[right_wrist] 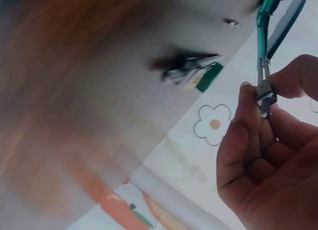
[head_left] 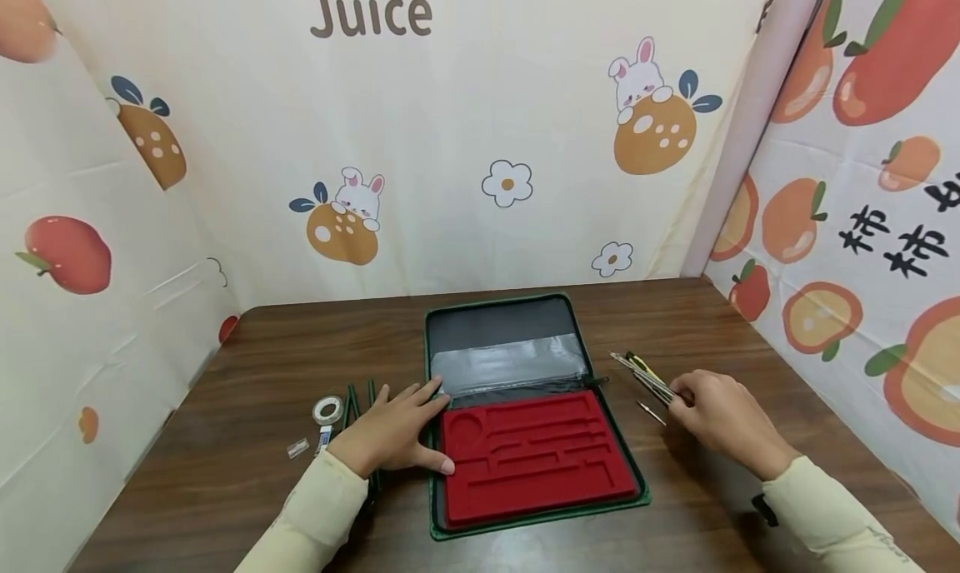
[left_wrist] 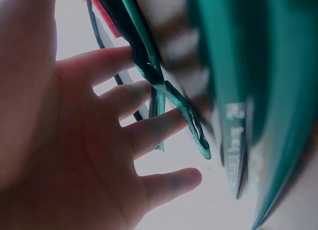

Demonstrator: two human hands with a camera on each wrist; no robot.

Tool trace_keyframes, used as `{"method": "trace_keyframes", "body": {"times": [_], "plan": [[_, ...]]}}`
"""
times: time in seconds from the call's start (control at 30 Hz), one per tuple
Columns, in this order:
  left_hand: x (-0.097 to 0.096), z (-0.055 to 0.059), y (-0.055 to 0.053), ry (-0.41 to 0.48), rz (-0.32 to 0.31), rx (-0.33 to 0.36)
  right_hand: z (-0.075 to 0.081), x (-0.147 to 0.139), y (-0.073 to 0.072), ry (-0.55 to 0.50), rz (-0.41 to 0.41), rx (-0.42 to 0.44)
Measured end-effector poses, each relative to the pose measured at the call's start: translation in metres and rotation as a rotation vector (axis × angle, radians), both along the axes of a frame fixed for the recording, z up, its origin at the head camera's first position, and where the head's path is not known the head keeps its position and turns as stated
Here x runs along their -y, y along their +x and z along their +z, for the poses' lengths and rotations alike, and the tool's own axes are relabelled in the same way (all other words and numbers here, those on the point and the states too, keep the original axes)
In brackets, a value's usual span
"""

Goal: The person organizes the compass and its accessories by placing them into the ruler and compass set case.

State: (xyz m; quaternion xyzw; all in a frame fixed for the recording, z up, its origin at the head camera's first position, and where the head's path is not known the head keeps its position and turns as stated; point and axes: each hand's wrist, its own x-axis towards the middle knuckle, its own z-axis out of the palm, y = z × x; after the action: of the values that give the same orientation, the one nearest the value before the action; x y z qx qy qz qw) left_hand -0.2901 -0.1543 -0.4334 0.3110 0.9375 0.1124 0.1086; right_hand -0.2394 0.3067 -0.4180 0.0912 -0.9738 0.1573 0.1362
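A green zip case [head_left: 434, 506] lies open, a red moulded insert [head_left: 551, 481] in its near half. My left hand [head_left: 397, 427] rests over the case's left edge, fingers spread, thumb touching the insert. To the right of the case, my right hand [head_left: 723, 415] pinches the metal head of a drawing compass [right_wrist: 266, 95] between thumb and fingers. Its two slim legs point away from the hand. Close by on the table lie other metal tools with a yellow piece [head_left: 637, 361], and a short thin metal piece [head_left: 651, 413].
Left of the case are a white tape roll [head_left: 327, 410], a small clear piece [head_left: 297, 448], a small white-and-blue item [head_left: 324, 437] and green pencils [head_left: 353, 402], partly behind the left forearm. A clear pocket [head_left: 513, 365] lines the lid. Printed curtains [head_left: 450, 248] border the brown table [head_left: 285, 348].
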Motion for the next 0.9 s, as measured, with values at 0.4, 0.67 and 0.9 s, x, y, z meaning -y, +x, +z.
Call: {"method": "trace_keyframes", "body": {"times": [0.4, 0.67, 0.9], "plan": [[0.000, -0.005, 0.002, 0.017, -0.006, 0.025, -0.003, 0.033, -0.013, -0.048, 0.199, -0.158], [0.001, -0.002, 0.000, 0.009, 0.005, 0.026, -0.001, 0.060, -0.016, -0.071, 0.410, -0.111], [0.002, 0.003, 0.000, 0.012, 0.000, 0.012, -0.002, 0.072, -0.016, -0.068, 0.490, -0.105]]}}
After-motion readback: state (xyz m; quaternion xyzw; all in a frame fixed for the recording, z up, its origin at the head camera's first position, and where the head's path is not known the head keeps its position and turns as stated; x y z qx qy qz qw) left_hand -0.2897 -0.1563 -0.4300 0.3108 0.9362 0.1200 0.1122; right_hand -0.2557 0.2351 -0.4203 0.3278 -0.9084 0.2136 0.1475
